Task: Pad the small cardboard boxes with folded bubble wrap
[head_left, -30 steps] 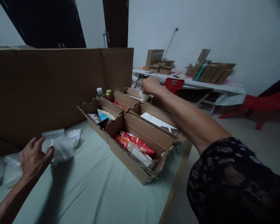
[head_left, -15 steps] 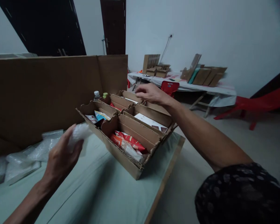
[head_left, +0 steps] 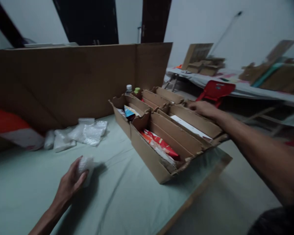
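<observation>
left hand (head_left: 70, 184) curled around bubble-wrap wad (head_left: 86, 164), resting on the tabletop (head_left: 26, 182) left of the cardboard box (head_left: 147, 156) | right hand (head_left: 203, 108) lies on box's far rim, grip unclear | wad likely light, soft, springy, slick: cup its bulk

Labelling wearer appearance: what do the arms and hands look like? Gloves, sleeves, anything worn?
No gloves on left hand or right hand; no watch or rings visible. Both forearms uncovered. A dark sleeve ends above the right elbow, too blurred to show any pattern.
</observation>
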`<state>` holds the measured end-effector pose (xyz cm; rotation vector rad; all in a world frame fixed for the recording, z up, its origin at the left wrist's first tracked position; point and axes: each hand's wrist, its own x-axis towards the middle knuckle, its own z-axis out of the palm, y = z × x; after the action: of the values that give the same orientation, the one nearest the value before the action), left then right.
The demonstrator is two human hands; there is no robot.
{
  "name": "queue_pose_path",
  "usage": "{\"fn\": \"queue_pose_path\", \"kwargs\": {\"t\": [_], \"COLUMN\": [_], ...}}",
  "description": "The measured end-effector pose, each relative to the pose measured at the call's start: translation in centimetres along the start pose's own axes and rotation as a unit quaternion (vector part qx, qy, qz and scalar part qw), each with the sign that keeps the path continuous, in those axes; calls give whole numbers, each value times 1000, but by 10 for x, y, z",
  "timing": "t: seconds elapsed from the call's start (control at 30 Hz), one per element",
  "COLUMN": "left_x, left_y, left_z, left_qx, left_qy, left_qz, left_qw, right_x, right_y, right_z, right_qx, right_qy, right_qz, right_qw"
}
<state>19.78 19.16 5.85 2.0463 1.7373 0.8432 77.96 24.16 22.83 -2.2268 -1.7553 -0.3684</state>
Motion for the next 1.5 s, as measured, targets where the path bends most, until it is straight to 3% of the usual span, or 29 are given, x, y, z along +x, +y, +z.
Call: {"fn": "queue_pose_path", "kwargs": {"t": [0.07, 0.13, 0.23, 0.33, 0.43, 0.57, 0.67, 0.8, 0.97, 1.07, 1.13, 1.27, 1.37, 1.5], "left_x": [3, 10, 33, 77, 131, 169, 154, 111, 90, 92, 93, 93, 94, 84], "left_y": [3, 3, -1, -8, -23, -53, -79, -110, -133, -139, -140, -140, -138, -125], "left_z": [-11, -28, -56, -75, -82, -71, -49, -16, 2, 5, 7, 8, 5, -2], "left_qx": [-15, -25, -52, -99, -76, -31, -5, 22, 54, 65, 66, 62, 62, 82], "left_qy": [11, 49, 122, 200, 214, 203, 191, 164, 139, 139, 144, 169, 186, 172], "left_qz": [-7, -14, -35, -33, -40, -78, -84, -72, -56, -49, -45, -43, -43, -31], "left_qw": [1000, 998, 990, 974, 973, 976, 978, 984, 987, 987, 986, 983, 980, 981], "right_x": [3, 3, -6, -14, -11, 17, 42, 49, 16, 7, 8, -6, -57, -152], "right_y": [-9, -32, -102, -202, -306, -420, -482, -537, -566, -574, -577, -564, -530, -464], "right_z": [-23, -53, -94, -106, -85, -32, 11, 82, 176, 197, 192, 155, 134, 135], "right_qx": [-26, -25, 56, 177, 242, 172, 123, 108, 82, 78, 80, 116, 149, 205], "right_qy": [51, 144, 284, 215, 77, -20, -50, -102, -217, -230, -225, -162, -124, -134], "right_qz": [54, 70, -7, -163, -298, -336, -324, -341, -381, -378, -372, -366, -374, -405], "right_qw": [997, 987, 957, 947, 920, 926, 937, 928, 895, 893, 897, 909, 907, 881]}}
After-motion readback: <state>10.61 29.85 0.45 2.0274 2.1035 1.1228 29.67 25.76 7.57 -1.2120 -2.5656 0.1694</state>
